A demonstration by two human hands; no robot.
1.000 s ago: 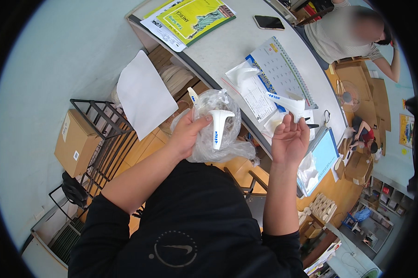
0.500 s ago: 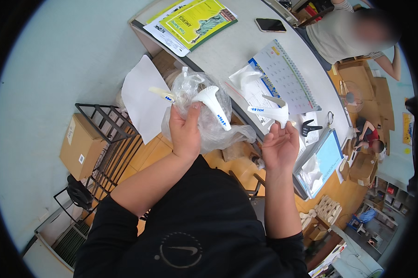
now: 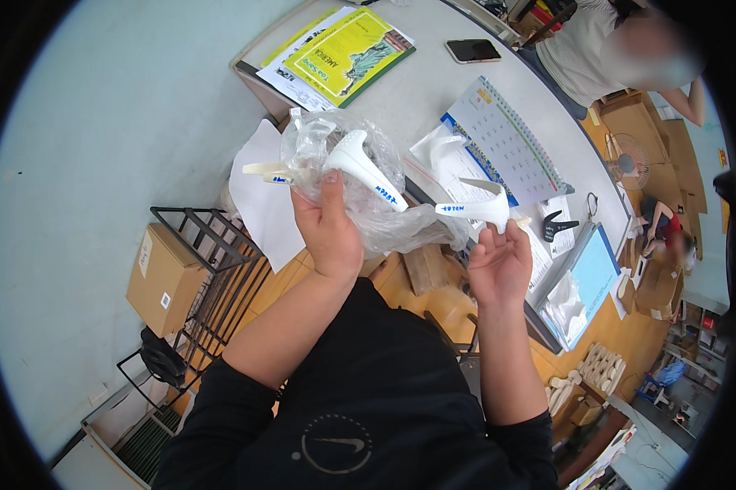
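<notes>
My left hand is closed, its thumb pressing a white plastic part shaped like a shoe heel, with blue handwriting on its narrow end. A clear plastic bag bunches behind and below this hand. Beside its fingers a slim cream-coloured piece sticks out to the left. My right hand pinches a similar white heel from below, its marked narrow end pointing left and a thin prong above. A small cream tip shows at the right fingertips. Both heels are held up, apart from each other.
On the white desk lie a yellow-green booklet, a phone, a spiral calendar, another white part, a black heel-shaped part and a blue folder. A carton rests on a black rack at left. A person sits across the desk.
My view has shifted slightly. The left hand has risen a little with its white heel and the bag. The right hand keeps its pinch, and a cream tip now shows beside its fingers.
</notes>
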